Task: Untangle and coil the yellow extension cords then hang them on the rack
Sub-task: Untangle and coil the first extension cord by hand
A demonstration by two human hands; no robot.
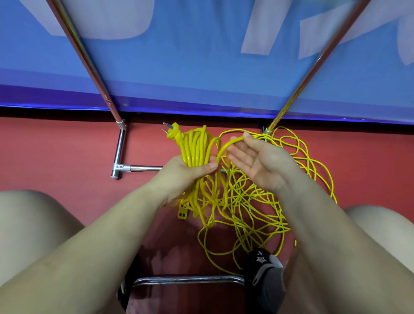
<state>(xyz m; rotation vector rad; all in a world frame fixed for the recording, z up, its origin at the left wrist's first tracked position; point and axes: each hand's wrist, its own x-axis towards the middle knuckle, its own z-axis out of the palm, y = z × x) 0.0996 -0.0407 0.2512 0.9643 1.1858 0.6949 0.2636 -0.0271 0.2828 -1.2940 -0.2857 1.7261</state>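
Observation:
My left hand [187, 175] grips a coil of yellow extension cord [195, 146], thumb across the bunched loops. The cord's plug [172, 132] sticks out at the coil's upper left. My right hand [257, 158] is held palm up, fingers mostly straight, with one strand [229, 145] arching from the coil over its fingertips. Below and to the right, a loose tangle of yellow cord [266, 205] lies on the red floor. The chrome rack [119, 146] stands behind, its two uprights rising toward the top of the view.
A blue banner [208, 58] with white lettering hangs behind the rack. My bare knees fill the lower left and right. A black shoe [264, 266] rests by the tangle, and a chrome stool footrest [187, 278] crosses below.

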